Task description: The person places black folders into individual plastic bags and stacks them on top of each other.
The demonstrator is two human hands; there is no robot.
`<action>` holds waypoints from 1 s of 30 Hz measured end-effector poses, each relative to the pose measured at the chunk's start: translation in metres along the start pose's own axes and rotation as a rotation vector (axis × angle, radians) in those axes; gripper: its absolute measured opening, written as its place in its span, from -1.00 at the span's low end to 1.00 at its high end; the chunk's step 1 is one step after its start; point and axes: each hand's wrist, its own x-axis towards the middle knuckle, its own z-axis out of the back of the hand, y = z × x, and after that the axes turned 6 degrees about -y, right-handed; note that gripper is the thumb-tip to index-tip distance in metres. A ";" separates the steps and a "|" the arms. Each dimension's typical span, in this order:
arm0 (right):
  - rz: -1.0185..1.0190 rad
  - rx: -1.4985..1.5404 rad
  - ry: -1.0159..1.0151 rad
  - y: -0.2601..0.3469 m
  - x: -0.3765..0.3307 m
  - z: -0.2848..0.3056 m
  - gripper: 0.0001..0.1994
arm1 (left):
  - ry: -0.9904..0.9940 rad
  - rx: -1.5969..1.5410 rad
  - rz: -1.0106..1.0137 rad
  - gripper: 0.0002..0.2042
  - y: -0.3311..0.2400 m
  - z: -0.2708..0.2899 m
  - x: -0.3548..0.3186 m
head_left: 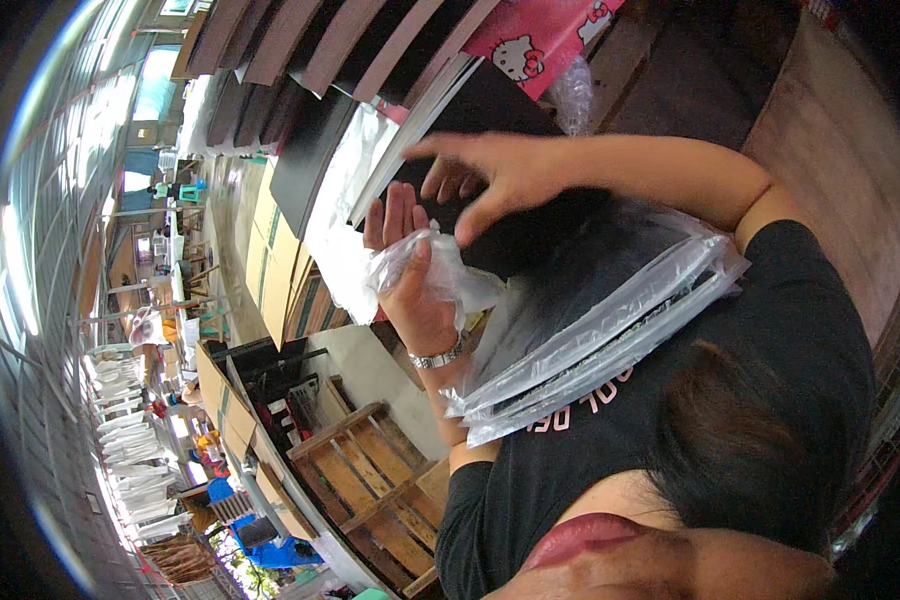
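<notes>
My left hand, with a metal watch on its wrist, is closed round a crumpled, see-through plastic sheet. My right hand hovers just beyond it, fingers spread and nothing in them. Against my black shirt rests a dark flat item in a clear plastic wrapper; what it is does not show. Beside my fingertips is a pale-edged flat board. White plastic film hangs next to it.
Dark boards with pale edges are stacked at the far side, near a pink cartoon-cat sheet and bubble wrap. Cardboard stands left. A wooden pallet lies lower left. White items hang in the hall behind.
</notes>
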 end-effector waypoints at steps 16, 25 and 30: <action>0.040 0.029 -0.204 0.004 0.012 -0.001 -0.79 | -0.246 0.337 -0.089 -0.61 -0.004 0.000 -0.014; -0.186 0.370 0.342 0.027 -0.023 -0.031 -0.85 | -0.151 0.049 0.018 -0.84 -0.016 0.024 -0.032; 0.088 0.378 0.599 0.020 -0.027 0.025 -0.77 | -0.046 0.181 0.380 -0.73 -0.012 0.038 -0.069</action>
